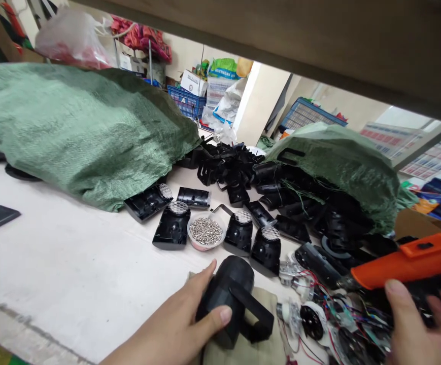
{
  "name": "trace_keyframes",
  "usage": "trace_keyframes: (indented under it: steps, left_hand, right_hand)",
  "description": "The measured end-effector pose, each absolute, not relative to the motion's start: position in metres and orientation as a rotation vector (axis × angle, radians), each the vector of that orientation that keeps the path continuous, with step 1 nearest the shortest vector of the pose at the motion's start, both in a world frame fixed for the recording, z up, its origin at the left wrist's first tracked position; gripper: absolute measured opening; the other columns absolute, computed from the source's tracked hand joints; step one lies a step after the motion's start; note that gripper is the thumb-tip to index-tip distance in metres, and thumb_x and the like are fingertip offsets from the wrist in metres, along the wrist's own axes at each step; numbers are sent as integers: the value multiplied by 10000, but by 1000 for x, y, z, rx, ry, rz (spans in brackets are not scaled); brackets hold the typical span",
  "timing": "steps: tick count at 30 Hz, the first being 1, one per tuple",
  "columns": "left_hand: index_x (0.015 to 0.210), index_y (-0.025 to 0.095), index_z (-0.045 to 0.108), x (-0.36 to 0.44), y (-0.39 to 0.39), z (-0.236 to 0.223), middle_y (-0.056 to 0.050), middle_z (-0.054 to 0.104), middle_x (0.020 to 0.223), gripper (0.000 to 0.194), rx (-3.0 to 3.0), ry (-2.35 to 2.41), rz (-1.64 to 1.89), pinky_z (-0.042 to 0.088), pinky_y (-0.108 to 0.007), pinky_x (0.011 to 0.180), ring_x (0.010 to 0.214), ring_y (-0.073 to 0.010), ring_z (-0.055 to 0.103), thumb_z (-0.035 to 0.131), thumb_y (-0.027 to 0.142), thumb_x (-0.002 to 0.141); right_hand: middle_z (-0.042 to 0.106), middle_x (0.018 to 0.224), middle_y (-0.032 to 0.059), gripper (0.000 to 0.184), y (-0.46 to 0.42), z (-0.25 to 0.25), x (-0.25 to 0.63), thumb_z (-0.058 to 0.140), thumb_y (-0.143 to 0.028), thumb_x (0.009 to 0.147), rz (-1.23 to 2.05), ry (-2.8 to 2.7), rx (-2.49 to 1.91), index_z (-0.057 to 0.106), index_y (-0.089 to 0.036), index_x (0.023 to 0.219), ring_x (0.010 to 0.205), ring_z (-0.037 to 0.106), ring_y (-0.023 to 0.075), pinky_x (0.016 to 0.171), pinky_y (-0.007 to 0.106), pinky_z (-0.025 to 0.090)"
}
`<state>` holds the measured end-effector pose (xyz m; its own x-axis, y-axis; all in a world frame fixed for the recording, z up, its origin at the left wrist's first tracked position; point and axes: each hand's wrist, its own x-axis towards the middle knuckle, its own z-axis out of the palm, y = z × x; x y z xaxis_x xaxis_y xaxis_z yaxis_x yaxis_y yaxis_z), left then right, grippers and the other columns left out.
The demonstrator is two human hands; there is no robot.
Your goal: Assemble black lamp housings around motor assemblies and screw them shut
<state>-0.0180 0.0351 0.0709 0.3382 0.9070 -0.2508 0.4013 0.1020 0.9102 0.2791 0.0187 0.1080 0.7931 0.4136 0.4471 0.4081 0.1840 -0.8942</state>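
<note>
My left hand (178, 324) grips a black round lamp housing (230, 289) with a U-shaped bracket, resting on a folded tan cloth (268, 350) at the table's near edge. My right hand (421, 327) is at the lower right with its fingers spread over a tangle of coloured wires and small round parts (319, 317). Just above it an orange electric screwdriver (414, 261) points left, and I cannot tell whether the hand touches it.
A small bowl of silver screws (205, 232) sits among several black lamp housings (172, 225). Two green woven sacks (71, 121) spill black plastic parts (228, 167) across the white table (53, 263). A brown shelf edge (319, 40) hangs overhead.
</note>
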Motion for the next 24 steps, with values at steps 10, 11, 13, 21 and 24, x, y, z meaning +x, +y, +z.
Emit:
trace_keyframes:
  steps: [10,11,13,21,24]
  left_hand:
    - [1201,230,600,-15,99,84,-77,664,1204,342,2200,1525,583,486,-392,917,1096,-259,616,388,233,933]
    - [1137,209,631,-11,113,84,-92,679,1151,306,2246,1539,551,481,-398,910,1074,-264,618,419,178,917]
    - [987,162,669,-3,138,82,-104,693,1027,173,2301,1575,475,474,-437,896,1031,-274,618,539,155,873]
    - [907,145,635,0,155,72,-37,663,963,148,2310,1585,482,507,-411,826,907,-190,631,574,280,900]
    - [875,150,651,-7,154,71,-39,667,930,117,2268,1502,615,483,-414,853,918,-196,621,552,208,901]
  right_hand:
    - [607,725,-2,434,36,125,278,739,-314,683,389,-556,-1218,606,-338,1095,719,564,196,906,510,399]
    - [605,718,3,431,31,122,275,727,-316,692,404,-542,-1204,609,-335,1105,723,558,195,910,513,401]
    - [593,705,9,410,21,114,272,686,-356,716,432,-540,-1196,611,-326,1118,734,538,195,936,515,382]
    - [617,764,32,376,5,108,258,582,-383,776,557,-770,-1187,590,-299,1142,770,544,234,953,584,348]
    - [610,720,26,423,6,108,252,533,-412,808,564,-843,-1166,556,-272,1206,737,562,232,920,577,387]
